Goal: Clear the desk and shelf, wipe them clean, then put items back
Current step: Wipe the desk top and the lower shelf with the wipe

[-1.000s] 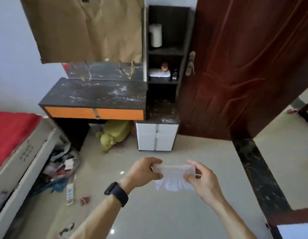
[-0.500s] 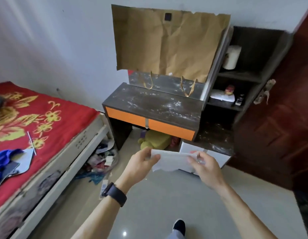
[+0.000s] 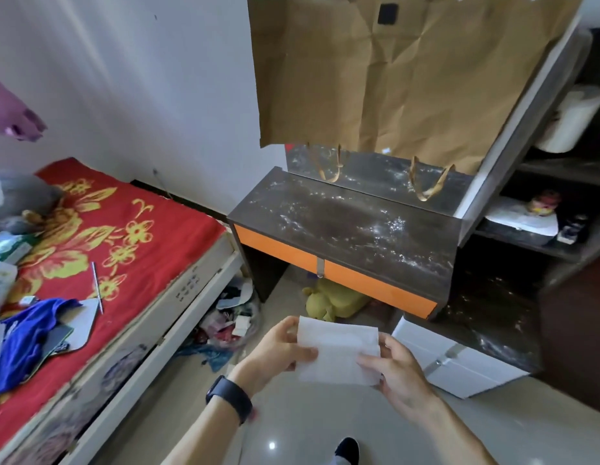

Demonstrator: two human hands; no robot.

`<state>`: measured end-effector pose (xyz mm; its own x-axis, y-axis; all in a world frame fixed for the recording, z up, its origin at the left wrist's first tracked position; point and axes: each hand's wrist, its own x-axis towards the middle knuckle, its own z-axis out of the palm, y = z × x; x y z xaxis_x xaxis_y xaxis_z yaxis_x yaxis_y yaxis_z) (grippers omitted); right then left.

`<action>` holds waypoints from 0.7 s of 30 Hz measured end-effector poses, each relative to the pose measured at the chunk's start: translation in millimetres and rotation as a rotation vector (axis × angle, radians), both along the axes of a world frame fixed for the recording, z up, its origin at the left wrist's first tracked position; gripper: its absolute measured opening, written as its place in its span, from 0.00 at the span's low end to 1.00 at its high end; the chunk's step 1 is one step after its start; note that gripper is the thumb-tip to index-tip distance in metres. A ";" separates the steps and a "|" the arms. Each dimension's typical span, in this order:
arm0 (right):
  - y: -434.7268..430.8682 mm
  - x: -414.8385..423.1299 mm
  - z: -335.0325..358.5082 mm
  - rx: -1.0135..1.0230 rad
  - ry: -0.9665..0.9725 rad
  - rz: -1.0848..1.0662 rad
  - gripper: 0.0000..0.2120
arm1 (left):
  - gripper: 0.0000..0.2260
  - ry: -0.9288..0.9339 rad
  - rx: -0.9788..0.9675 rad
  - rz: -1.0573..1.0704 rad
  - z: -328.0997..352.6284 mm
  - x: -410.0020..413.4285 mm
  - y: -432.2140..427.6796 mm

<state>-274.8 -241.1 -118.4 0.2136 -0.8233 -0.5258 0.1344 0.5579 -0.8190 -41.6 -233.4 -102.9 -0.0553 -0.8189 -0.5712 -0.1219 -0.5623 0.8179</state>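
Observation:
A white wipe (image 3: 337,350) is stretched flat between both hands, low in the view above the floor. My left hand (image 3: 278,349) pinches its left edge, and my right hand (image 3: 397,370) pinches its right edge. Ahead stands the dark desk (image 3: 352,229) with orange drawer fronts; its dusty top is bare. To its right is the dark shelf unit (image 3: 560,169), holding a white roll (image 3: 573,124), a white box with a small red figure (image 3: 543,201) and a small dark bottle (image 3: 573,228).
A brown paper bag (image 3: 406,75) covers the mirror behind the desk. A red bed (image 3: 100,236) with clothes and papers lies at left, with clutter (image 3: 224,323) on the floor beside it. A yellow plush (image 3: 332,300) sits under the desk. A white cabinet (image 3: 453,360) stands at right.
The view has swung left and moved closer to the desk, bringing the bed into sight. Both hands keep hold of the wipe, which now looks spread flatter.

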 end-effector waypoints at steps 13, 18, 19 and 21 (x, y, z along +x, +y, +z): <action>-141.7 -9.8 1.3 -0.158 0.263 0.203 0.15 | 0.12 0.288 0.184 0.186 -3.3 11.4 -133.0; -178.4 -9.1 -0.5 -0.096 0.242 0.212 0.10 | 0.13 0.182 0.212 0.124 -14.3 22.3 -170.8; -185.5 -3.7 -1.8 -0.100 0.253 0.202 0.10 | 0.09 0.121 0.164 0.091 -17.1 23.9 -177.5; -200.6 8.9 -11.3 -0.185 0.360 0.176 0.07 | 0.04 0.048 0.054 0.077 -23.5 28.7 -192.9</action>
<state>-265.9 -441.7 -129.8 0.1893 -0.8782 -0.4393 -0.2615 0.3861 -0.8846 -13.0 -426.3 -126.5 -0.0211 -0.7898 -0.6131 -0.0382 -0.6121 0.7898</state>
